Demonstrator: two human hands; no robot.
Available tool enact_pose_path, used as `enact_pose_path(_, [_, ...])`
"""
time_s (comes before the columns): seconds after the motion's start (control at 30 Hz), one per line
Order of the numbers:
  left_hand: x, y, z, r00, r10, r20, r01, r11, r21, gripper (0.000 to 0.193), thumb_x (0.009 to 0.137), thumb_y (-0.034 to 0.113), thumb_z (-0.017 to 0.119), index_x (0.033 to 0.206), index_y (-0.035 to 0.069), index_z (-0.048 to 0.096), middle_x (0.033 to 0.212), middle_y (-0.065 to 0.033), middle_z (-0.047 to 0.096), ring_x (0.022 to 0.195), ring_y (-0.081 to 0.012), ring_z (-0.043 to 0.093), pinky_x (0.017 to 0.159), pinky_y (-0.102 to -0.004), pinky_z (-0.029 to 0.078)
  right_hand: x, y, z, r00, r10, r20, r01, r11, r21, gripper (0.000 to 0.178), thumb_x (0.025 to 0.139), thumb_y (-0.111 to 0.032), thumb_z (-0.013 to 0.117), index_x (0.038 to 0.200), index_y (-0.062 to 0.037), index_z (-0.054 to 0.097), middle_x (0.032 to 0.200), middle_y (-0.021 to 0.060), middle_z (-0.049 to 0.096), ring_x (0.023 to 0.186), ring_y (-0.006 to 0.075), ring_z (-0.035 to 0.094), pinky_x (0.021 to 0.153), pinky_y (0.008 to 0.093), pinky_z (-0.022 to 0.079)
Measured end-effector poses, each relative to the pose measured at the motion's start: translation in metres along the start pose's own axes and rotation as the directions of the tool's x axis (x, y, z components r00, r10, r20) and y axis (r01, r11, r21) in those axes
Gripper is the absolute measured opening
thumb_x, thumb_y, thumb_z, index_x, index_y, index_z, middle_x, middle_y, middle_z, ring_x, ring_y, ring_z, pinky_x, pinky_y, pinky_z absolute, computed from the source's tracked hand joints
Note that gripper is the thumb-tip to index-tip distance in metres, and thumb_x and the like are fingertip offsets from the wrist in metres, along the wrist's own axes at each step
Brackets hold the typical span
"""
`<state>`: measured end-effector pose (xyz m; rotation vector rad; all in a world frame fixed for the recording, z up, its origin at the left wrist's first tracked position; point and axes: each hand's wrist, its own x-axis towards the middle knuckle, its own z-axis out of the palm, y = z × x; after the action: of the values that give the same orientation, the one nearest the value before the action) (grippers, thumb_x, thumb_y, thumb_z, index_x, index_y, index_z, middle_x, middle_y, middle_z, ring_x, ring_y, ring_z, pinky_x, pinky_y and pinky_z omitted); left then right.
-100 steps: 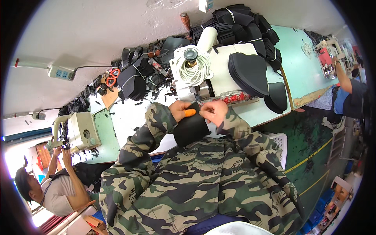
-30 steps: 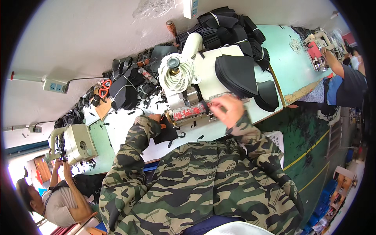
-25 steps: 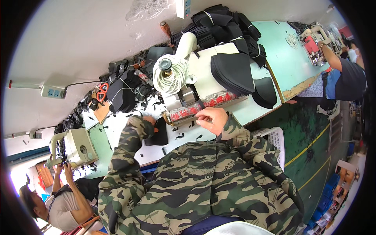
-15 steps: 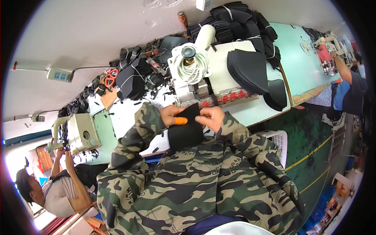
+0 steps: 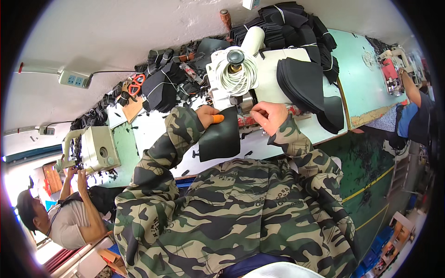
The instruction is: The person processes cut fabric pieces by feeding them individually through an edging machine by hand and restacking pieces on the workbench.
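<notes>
My left hand [image 5: 207, 116], with an orange finger cover on one finger, pinches a flat black sheet piece [image 5: 219, 141] by its upper edge. The piece hangs in front of my body, over the white tabletop. To its right, apart from it, my right hand [image 5: 272, 116] has its thumb and fingers drawn together. Whether anything small is between them is hidden. Just beyond both hands stands a cream bench machine [image 5: 254, 41] with a coil of white cord [image 5: 238, 82] around its black-knobbed post. A fanned stack of black curved pieces [image 5: 300, 83] lies right of the machine.
Tied black bundles [image 5: 160, 90] and orange-handled scissors [image 5: 136, 85] crowd the table's back left. More tied black stacks [image 5: 296, 21] stand at the back right. Another machine [image 5: 98, 148] with a person [image 5: 74, 217] is at the left; a co-worker's arm [image 5: 411, 88] is far right.
My right hand has let go of the black piece and moved right, away from it. My left hand still holds the piece, whose broad face now shows more fully.
</notes>
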<state>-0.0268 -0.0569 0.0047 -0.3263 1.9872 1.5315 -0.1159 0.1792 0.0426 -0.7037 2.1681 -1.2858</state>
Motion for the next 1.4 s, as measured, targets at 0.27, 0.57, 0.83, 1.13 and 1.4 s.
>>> enact_pose_path(0.27, [0.011,0.001,0.003,1.0,0.003,0.016,0.0,0.992,-0.126,0.023,0.084,0.021,0.057,0.089,0.0,0.064,0.068,-0.0014,0.062,0.059,-0.0066,0.052,0.055,-0.0242,0.041,0.006,0.012,-0.006,0.989,-0.145,-0.012,0.141,0.977,-0.16,0.019,0.073,-0.016,0.063,0.087,-0.0027,0.06,0.071,0.0098,0.061,0.062,0.0216,0.06,0.057,0.0301,0.046])
enact_pose_path(0.57, [0.021,0.029,0.023,0.986,0.072,-0.149,-0.073,0.997,-0.004,0.023,0.085,0.02,0.055,0.095,0.001,0.062,0.067,-0.0046,0.06,0.059,-0.0103,0.054,0.056,-0.0248,0.044,0.02,-0.002,-0.007,0.986,-0.115,0.122,0.167,0.75,-0.641,0.021,0.072,-0.02,0.061,0.085,-0.0034,0.059,0.079,0.0137,0.06,0.08,0.0306,0.058,0.07,0.0405,0.045])
enact_pose_path(0.83, [0.02,0.052,0.005,0.967,-0.252,0.043,0.255,0.959,-0.123,0.02,0.089,0.019,0.046,0.083,0.002,0.056,0.048,-0.0031,0.051,0.031,-0.0116,0.046,0.03,-0.0252,0.038,-0.029,0.019,-0.023,1.0,0.02,0.022,-0.015,0.981,-0.193,0.024,0.073,-0.019,0.062,0.09,-0.0012,0.06,0.079,0.0171,0.062,0.074,0.0323,0.06,0.066,0.0371,0.047])
enact_pose_path(1.13, [-0.009,0.066,0.065,0.989,-0.015,0.147,0.036,0.989,-0.143,0.03,0.087,0.023,0.048,0.109,0.003,0.052,0.057,-0.0121,0.06,0.029,-0.0135,0.046,0.028,-0.0247,0.036,-0.042,-0.019,-0.121,0.714,-0.52,-0.469,0.177,0.783,-0.597,0.018,0.072,-0.006,0.062,0.091,-0.0035,0.062,0.085,0.0112,0.057,0.076,0.0275,0.055,0.067,0.0335,0.046])
enact_pose_path(1.4, [0.041,0.093,0.123,0.854,0.355,-0.379,-0.403,0.914,-0.052,0.058,0.078,0.016,0.063,0.125,-0.002,0.034,0.118,-0.0204,0.049,0.103,-0.028,0.055,0.086,-0.0334,0.044,0.002,0.082,-0.152,0.803,0.106,-0.587,-0.176,0.982,-0.063,0.057,0.079,-0.041,0.059,0.115,0.0029,0.051,0.111,0.0161,0.055,0.103,0.0248,0.054,0.084,0.0358,0.042])
